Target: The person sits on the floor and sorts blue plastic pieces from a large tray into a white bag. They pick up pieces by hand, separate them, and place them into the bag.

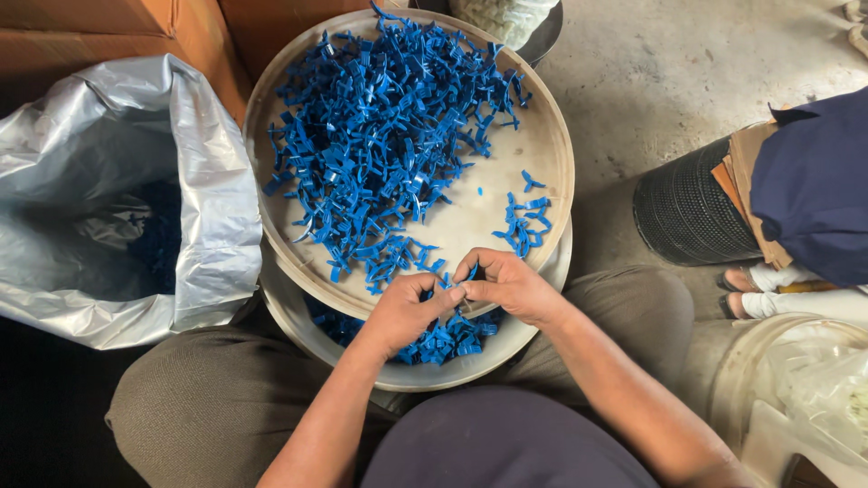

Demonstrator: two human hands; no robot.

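A round beige tray (542, 145) lies across my lap, heaped with many small blue plastic pieces (380, 136). Under it a second, lower tray (533, 327) holds more blue pieces (443, 343). My left hand (402, 312) and my right hand (506, 285) meet at the near rim of the upper tray. Their fingertips pinch together on one small blue plastic piece (463, 278). A little cluster of blue pieces (524, 221) sits apart on the tray's right side.
An open silver plastic bag (136, 199) stands at my left with dark blue pieces inside. Brown cardboard boxes (90, 27) are behind it. At right are a black ribbed bucket (687, 212), another person's dark blue sleeve (814, 181) and a clear bag (805, 389).
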